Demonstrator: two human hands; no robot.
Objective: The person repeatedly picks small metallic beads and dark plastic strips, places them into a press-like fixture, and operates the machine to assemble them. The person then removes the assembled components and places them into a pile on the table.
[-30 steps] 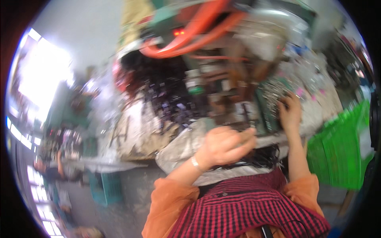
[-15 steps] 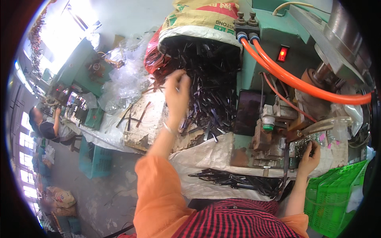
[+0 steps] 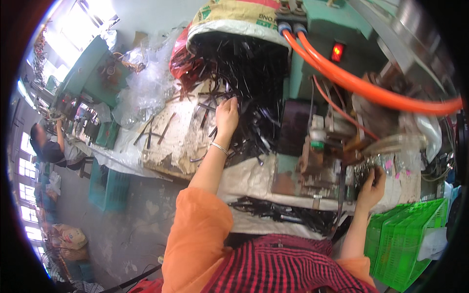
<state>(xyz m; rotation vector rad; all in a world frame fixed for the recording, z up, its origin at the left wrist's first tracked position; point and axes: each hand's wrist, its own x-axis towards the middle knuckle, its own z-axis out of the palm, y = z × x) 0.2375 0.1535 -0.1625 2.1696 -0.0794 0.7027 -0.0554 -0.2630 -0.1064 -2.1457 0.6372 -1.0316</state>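
My left hand (image 3: 227, 118), with a bracelet at its wrist, rests at the near-left side of a heap of dark flat strips (image 3: 261, 73). Its fingers are pressed together on the strips; whether one is pinched between them is hidden. The heap spills from a large woven sack (image 3: 234, 25) onto the worktable (image 3: 183, 132). My right hand (image 3: 371, 191) is at the right of the press machine's metal fixture (image 3: 315, 168), beside a scatter of small shiny pieces (image 3: 373, 163). Its fingers curl toward the thumb, and anything in them is too small to make out.
Orange hoses (image 3: 351, 85) arch across the green machine (image 3: 325, 24). More dark strips (image 3: 283, 215) lie on cloth along the near edge. A green crate (image 3: 403, 241) stands at right, crumpled clear plastic (image 3: 146, 93) at left. Farther left, a person (image 3: 49, 146) sits at another machine.
My left hand has lowered onto the strips and turned, its fingers closing together. Strips have spread leftward on the table. The right hand stays by the fixture. The whole view has shifted slightly.
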